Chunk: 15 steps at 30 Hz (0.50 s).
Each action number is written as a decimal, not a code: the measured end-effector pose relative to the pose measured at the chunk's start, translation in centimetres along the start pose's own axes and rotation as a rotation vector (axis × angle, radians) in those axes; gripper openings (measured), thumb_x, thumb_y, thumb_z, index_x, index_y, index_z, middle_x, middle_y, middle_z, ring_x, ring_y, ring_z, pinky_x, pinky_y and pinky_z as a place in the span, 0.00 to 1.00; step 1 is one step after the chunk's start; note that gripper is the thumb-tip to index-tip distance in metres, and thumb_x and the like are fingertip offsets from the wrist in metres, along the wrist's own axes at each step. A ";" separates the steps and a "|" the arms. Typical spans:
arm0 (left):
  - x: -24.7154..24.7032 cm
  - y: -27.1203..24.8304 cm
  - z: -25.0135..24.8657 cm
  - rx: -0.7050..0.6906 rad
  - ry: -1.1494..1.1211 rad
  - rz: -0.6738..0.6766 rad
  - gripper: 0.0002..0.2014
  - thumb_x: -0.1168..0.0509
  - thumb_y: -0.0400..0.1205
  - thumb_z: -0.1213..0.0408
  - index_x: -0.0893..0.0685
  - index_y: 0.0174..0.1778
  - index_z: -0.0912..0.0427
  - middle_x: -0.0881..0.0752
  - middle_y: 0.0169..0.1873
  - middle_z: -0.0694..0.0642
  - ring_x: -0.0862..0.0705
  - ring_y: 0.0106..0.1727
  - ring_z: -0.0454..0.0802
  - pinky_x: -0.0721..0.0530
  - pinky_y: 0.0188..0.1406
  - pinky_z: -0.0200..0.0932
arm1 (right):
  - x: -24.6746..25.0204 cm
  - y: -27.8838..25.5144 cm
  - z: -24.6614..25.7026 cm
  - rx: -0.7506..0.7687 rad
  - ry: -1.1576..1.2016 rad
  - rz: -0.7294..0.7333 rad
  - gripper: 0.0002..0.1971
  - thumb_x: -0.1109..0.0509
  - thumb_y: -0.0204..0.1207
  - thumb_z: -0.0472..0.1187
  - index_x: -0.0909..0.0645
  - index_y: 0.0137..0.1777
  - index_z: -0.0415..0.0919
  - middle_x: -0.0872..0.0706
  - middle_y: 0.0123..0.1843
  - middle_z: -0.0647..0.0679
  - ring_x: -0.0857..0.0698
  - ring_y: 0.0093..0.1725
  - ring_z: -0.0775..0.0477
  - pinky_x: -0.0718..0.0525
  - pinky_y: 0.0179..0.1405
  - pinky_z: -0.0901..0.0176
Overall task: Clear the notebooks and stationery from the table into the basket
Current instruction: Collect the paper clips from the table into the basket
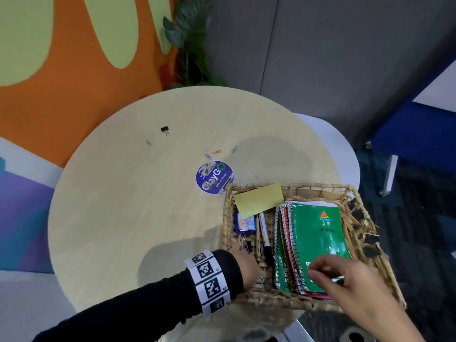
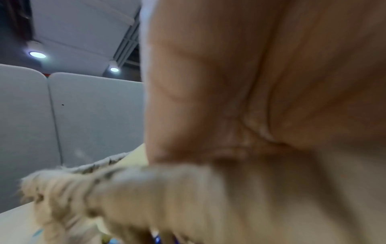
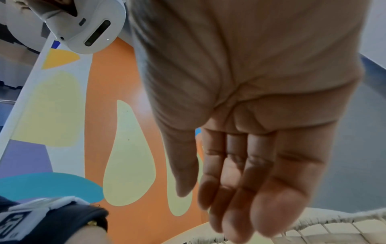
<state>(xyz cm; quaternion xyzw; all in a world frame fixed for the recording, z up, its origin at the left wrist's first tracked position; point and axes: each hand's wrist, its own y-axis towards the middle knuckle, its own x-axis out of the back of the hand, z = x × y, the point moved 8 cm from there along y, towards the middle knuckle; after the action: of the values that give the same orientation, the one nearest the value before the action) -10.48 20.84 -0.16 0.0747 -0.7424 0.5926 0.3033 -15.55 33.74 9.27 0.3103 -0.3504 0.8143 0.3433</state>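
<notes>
A woven basket [image 1: 291, 187] sits at the table's right edge. It holds a stack of spiral notebooks with a green one [image 1: 318, 233] on top, a yellow pad [image 1: 259, 199], a marker [image 1: 264, 230] and a binder clip [image 1: 246, 246]. My left hand [image 1: 248, 267] grips the basket's near-left rim [image 2: 104, 189], and its fingers are hidden. My right hand [image 1: 345, 275] hovers over the green notebook's near end, its fingers [image 3: 240, 189] loosely extended and holding nothing. A black binder clip [image 1: 164, 129] and several paper clips, one orange [image 1: 216, 152], lie on the round table [image 1: 123, 206].
A round blue sticker [image 1: 214, 177] lies on the table just left of the basket's far corner. A plant [image 1: 190, 45] stands beyond the far edge. A blue seat [image 1: 419, 144] is at the right. The basket's right side [image 1: 365, 233] is frayed.
</notes>
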 end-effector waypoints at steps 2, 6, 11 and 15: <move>0.9 -0.1 1.1 0.008 -0.059 -0.108 0.16 0.42 0.86 0.75 0.24 0.31 0.69 0.29 0.27 0.56 0.23 0.34 0.56 0.26 0.35 0.50 | 0.1 0.8 0.5 -0.002 0.013 0.019 0.11 0.31 0.63 0.65 0.16 0.35 0.62 0.14 0.36 0.78 0.12 0.36 0.67 0.13 0.38 0.69; 4.6 -2.9 7.1 -0.019 -0.406 -0.550 0.09 0.40 0.83 0.67 0.14 0.45 0.59 0.12 0.42 0.58 0.16 0.47 0.59 0.20 0.55 0.51 | 1.8 4.3 3.8 0.059 0.034 0.005 0.11 0.30 0.65 0.66 0.17 0.38 0.62 0.11 0.36 0.69 0.13 0.39 0.65 0.15 0.36 0.71; 4.7 -7.9 22.0 0.207 -0.797 -0.971 0.09 0.35 0.83 0.64 0.11 0.54 0.59 0.08 0.51 0.54 0.12 0.51 0.52 0.16 0.56 0.47 | 3.6 13.0 11.5 0.220 -0.004 -0.036 0.06 0.27 0.73 0.44 0.15 0.35 0.53 0.12 0.39 0.65 0.13 0.40 0.63 0.17 0.37 0.71; -0.2 -8.2 33.7 0.565 -0.995 -1.079 0.09 0.35 0.84 0.67 0.12 0.55 0.61 0.09 0.51 0.55 0.17 0.45 0.47 0.19 0.52 0.37 | 1.6 23.1 18.4 0.352 -0.052 -0.055 0.05 0.29 0.74 0.36 0.15 0.37 0.44 0.11 0.33 0.51 0.14 0.35 0.51 0.20 0.37 0.67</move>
<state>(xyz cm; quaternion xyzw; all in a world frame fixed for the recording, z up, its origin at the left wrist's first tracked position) -18.62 -12.71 2.74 0.7556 -0.4735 0.4269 0.1506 -29.50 7.86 12.57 0.3961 -0.2023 0.8451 0.2967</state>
